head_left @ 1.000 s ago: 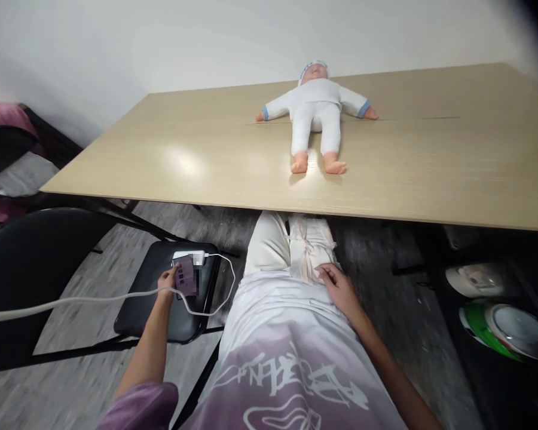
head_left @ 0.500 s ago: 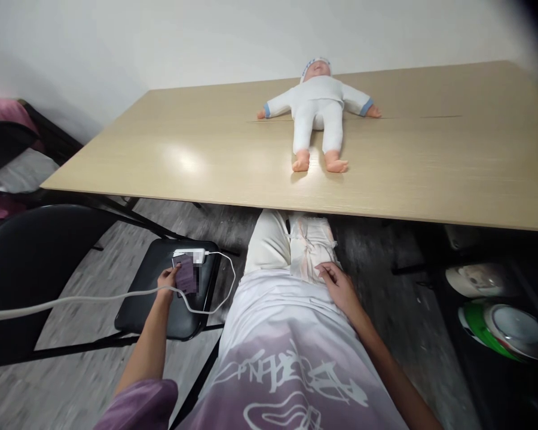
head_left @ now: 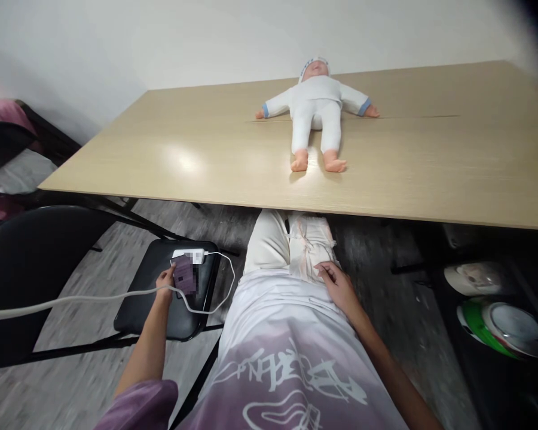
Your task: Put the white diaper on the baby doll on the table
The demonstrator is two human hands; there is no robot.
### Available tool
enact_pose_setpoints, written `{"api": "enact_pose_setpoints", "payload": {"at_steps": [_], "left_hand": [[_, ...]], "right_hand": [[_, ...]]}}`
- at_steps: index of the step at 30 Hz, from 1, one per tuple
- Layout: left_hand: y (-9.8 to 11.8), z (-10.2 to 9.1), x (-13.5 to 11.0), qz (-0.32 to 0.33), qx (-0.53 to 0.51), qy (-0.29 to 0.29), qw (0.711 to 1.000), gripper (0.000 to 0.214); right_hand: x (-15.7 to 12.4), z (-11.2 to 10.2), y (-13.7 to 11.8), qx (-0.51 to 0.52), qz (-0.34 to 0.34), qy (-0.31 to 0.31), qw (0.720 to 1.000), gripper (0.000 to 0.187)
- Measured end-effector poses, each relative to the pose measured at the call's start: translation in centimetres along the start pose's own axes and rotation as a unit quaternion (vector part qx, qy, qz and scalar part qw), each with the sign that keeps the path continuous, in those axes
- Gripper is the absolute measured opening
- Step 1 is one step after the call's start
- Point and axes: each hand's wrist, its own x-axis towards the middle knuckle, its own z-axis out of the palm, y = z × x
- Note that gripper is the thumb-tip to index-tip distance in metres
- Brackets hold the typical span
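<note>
My left hand [head_left: 165,280], over the seat of a black chair, grips the edge of a purple, dark-edged phone [head_left: 185,276], part of which is pixelated. Beside it on the seat lies a white block [head_left: 189,256] with a white cable [head_left: 116,295] that runs off to the left. On my lap is a white folded diaper [head_left: 311,239] with thin, wrinkled edges. The fingers of my right hand [head_left: 338,288] are curled in a pinch at its near right edge. A baby doll [head_left: 316,98] in white clothes and a cap lies face up on the table, arms spread.
The wooden table [head_left: 138,143] stretches across in front of me, its near edge above my knees. Black chairs [head_left: 40,269] stand at left. On the right, a dark shelf below the table level holds a white cap [head_left: 470,278] and a green and white round item [head_left: 488,328].
The phone and my left hand have shifted very slightly to the left. My right hand stays on the diaper, and the doll lies as before.
</note>
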Motion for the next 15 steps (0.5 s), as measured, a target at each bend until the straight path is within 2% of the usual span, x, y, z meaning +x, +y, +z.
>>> {"api": "enact_pose_setpoints", "payload": {"at_steps": [8,15], "left_hand": [[-0.32,-0.07,0.00,-0.036,-0.040,-0.004,0.999,0.032],[-0.61,0.07,0.04,-0.031,-0.051,0.003,0.998,0.043]], "right_hand": [[0.07,0.07,0.03,0.001,-0.001,0.004,1.000,0.036],[0.07,0.11,0.22,0.002,-0.005,0.006,1.000,0.036]]}}
